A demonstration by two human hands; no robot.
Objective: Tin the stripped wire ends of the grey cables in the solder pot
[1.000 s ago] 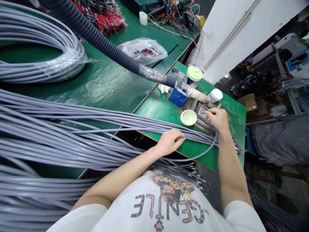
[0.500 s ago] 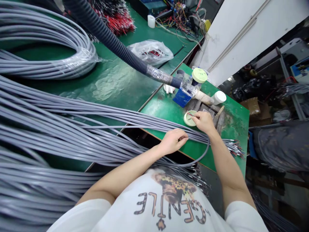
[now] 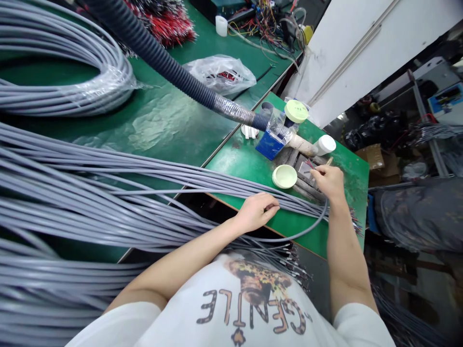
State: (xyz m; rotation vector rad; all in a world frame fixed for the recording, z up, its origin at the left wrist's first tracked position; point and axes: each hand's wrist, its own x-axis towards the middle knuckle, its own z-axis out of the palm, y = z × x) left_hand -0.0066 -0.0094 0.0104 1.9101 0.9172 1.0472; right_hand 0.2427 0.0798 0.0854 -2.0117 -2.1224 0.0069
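Observation:
My right hand pinches the end of a grey cable, whose thin coloured wires point left over a small square metal plate or pot. From that hand the cable loops down and back to the left, passing below my left wrist. My left hand lies against the front of the grey cable bundle, its fingers curled in. What is inside those fingers, if anything, is hidden. Just left of the metal piece stands a round cream dish.
A ribbed dark hose crosses above the bench to a blue box. Behind stand a yellow-lidded jar and a white container. Coiled grey cable and a plastic bag occupy the green table.
My right hand has moved right with the cable end, from above the cream dish to the metal piece. My left hand has stayed almost where it was.

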